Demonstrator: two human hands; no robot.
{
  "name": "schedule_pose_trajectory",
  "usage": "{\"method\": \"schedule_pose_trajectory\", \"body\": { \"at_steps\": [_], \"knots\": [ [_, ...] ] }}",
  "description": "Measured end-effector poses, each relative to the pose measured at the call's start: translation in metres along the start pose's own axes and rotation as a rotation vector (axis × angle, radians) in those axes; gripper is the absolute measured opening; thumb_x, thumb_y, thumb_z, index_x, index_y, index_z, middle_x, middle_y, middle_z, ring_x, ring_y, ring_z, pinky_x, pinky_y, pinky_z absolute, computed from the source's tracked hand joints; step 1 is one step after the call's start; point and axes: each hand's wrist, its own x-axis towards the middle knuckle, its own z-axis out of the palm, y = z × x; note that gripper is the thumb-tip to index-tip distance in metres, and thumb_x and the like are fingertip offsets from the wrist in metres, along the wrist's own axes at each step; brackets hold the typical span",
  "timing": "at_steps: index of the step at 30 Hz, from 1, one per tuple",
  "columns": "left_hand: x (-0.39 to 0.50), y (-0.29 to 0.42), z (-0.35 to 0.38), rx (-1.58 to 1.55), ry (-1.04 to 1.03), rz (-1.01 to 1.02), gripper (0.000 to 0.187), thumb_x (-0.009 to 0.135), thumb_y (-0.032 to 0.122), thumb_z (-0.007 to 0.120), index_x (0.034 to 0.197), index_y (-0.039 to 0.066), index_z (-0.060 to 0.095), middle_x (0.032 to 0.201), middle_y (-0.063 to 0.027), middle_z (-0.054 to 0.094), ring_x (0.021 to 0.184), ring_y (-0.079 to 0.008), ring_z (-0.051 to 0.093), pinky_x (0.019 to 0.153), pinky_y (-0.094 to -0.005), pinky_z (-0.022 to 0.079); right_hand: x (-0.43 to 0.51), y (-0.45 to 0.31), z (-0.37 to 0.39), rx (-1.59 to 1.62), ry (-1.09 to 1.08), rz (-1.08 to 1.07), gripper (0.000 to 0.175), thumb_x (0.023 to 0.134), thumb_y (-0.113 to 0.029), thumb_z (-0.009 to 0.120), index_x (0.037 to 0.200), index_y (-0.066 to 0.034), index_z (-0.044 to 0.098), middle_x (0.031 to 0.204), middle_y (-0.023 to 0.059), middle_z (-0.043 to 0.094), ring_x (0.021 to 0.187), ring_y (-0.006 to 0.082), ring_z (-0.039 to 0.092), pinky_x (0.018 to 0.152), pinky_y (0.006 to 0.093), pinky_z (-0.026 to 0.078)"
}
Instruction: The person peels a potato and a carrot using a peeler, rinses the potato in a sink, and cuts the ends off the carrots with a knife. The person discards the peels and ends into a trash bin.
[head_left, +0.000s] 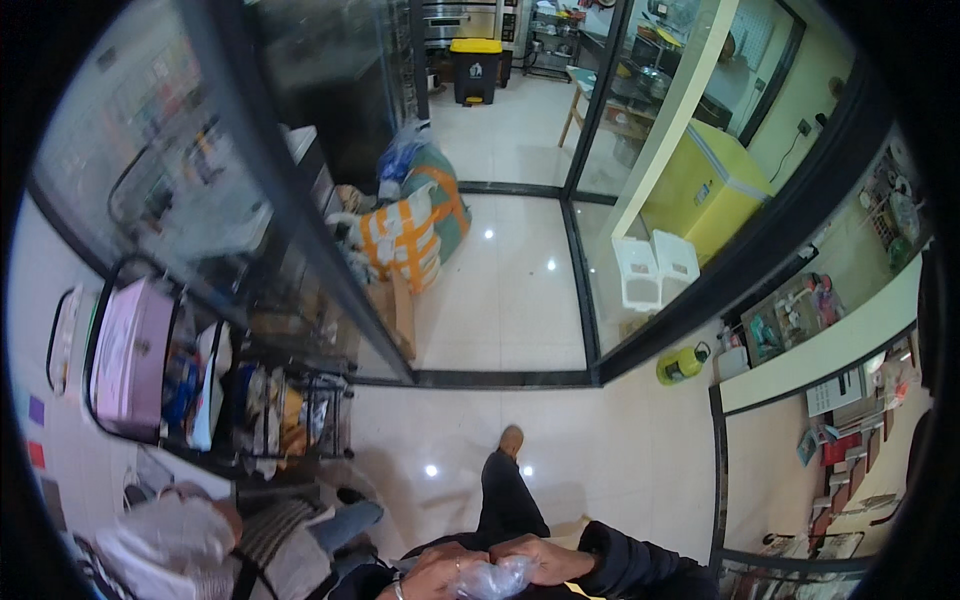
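Low in the view, close to my body, a crumpled piece of clear plastic (491, 581), perhaps a bag, is bunched between my hands. My left hand (435, 568) has its fingers curled against the plastic, and a bracelet circles that wrist. On the other side, my right hand (551, 561) grips the plastic near its upper edge, below a dark padded sleeve (626, 559). The knuckles of both hands nearly touch. Whatever the plastic contains, if anything, cannot be made out. My leg in dark trousers (510, 499) extends forward over the pale tiled floor (600, 450).
A dark-framed glass doorway has a floor sill (502, 379) ahead. Taped sacks (405, 236) and a cardboard box (394, 311) lie inside. A loaded wire cart (300, 416) stands left, near another person (180, 536). On the right are a green jug (681, 365) and white bins (639, 274).
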Motion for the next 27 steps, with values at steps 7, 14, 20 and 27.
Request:
{"method": "schedule_pose_trajectory", "body": {
  "at_steps": [7, 14, 20, 27],
  "knots": [
    [0.203, 0.02, -0.057, -0.145, -0.176, 0.111, 0.014, 0.081, 0.013, 0.07, 0.092, 0.008, 0.062, 0.091, -0.0062, 0.064, 0.085, -0.0228, 0.061, 0.073, -0.0344, 0.044, 0.016, -0.119, -0.188, -0.535, -0.131, -0.126, 0.021, 0.082, -0.003, 0.062, 0.102, -0.0085, 0.063, 0.092, 0.0104, 0.063, 0.09, 0.0257, 0.061, 0.077, 0.0363, 0.051],
    [0.361, 0.0, -0.125, 0.124, -0.037, 0.68, 0.011, 0.086, 0.015, 0.063, 0.079, 0.012, 0.055, 0.077, -0.0022, 0.065, 0.067, -0.0169, 0.062, 0.067, -0.0354, 0.048, 0.052, -0.197, -0.319, -1.393, 0.122, -0.389, 0.013, 0.084, -0.029, 0.064, 0.093, -0.0203, 0.061, 0.075, -0.0051, 0.049, 0.07, 0.011, 0.047, 0.055, 0.0236, 0.038],
    [0.563, -0.043, -0.227, 0.09, -0.162, 0.747, 0.013, 0.086, 0.014, 0.062, 0.077, 0.011, 0.054, 0.073, -0.0029, 0.062, 0.064, -0.0174, 0.06, 0.063, -0.0349, 0.048, 0.119, -0.238, -0.481, -1.653, 0.099, -0.181, 0.014, 0.077, -0.029, 0.067, 0.084, -0.023, 0.057, 0.074, -0.009, 0.044, 0.071, 0.0064, 0.046, 0.054, 0.0214, 0.035],
    [0.761, -0.052, -0.377, 0.094, -0.344, 0.687, 0.015, 0.086, 0.014, 0.061, 0.074, 0.01, 0.053, 0.069, -0.0038, 0.058, 0.061, -0.0179, 0.058, 0.059, -0.0344, 0.047, 0.194, -0.297, -0.668, -1.704, 0.436, 0.046, 0.028, 0.073, -0.045, 0.072, 0.077, -0.0206, 0.06, 0.078, -0.01, 0.05, 0.06, 0.01, 0.044, 0.054, 0.0251, 0.033]
  ]
}}
